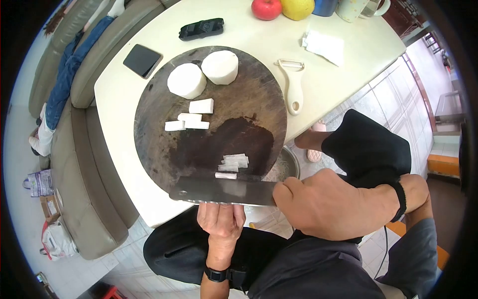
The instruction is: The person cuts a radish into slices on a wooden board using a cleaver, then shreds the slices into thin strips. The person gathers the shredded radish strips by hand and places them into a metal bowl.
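Observation:
My right hand is closed round the handle of a cleaver, its wide blade lying across the near edge of a round wooden chopping board. My left hand is just under the blade's near edge, fingers bent and pressed together; the blade hides their tips and anything they hold. Beyond the blade sit thin white slices and a small white strip. Several white blocks rest mid-board. Two thick peeled white vegetable rounds, like radish, stand at the far side.
On the cream table are a phone, a black case, a peeler, tissue, a red apple and a yellow fruit. A metal bowl stands below the table edge. Someone lies on the sofa at left.

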Available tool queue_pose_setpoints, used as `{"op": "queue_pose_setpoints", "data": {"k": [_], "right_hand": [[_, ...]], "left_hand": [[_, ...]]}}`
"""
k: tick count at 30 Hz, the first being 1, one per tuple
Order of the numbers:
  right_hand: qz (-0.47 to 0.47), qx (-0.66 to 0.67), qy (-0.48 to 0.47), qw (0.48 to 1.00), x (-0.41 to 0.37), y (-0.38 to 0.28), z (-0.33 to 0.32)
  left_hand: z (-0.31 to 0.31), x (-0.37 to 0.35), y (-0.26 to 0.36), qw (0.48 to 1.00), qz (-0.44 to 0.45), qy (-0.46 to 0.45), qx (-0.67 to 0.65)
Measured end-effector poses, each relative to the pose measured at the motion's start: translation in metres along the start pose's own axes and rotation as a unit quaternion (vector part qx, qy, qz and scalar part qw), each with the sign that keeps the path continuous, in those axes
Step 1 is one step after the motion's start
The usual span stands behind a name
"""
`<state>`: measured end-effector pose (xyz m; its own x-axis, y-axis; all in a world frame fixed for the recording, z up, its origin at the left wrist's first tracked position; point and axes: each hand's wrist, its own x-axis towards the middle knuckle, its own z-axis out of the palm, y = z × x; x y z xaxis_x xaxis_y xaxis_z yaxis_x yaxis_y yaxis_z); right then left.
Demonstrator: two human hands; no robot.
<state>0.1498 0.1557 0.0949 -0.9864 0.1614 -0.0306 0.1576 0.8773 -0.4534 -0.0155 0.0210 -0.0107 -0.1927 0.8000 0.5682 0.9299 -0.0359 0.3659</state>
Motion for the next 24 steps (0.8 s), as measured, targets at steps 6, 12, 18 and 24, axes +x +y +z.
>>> {"op": "queue_pose_setpoints", "data": {"k": [6,12,18,24], "right_hand": [[0.007,-0.047,-0.001,0.999,-0.001,-0.005,0.003],[0.002,-0.061,-0.013,0.998,0.008,-0.009,0.003],[-0.02,-0.006,0.036,0.999,0.026,-0.009,0.016],[-0.007,0.011,0.032,0.999,0.024,0.004,0.017]], "left_hand": [[-0.003,-0.003,0.0,1.0,0.0,-0.015,0.006],[-0.004,-0.008,0.0,1.0,-0.007,-0.014,0.017],[-0.002,-0.005,-0.002,1.0,-0.005,-0.016,-0.005],[0.001,0.002,0.001,1.0,0.008,0.015,-0.014]]}}
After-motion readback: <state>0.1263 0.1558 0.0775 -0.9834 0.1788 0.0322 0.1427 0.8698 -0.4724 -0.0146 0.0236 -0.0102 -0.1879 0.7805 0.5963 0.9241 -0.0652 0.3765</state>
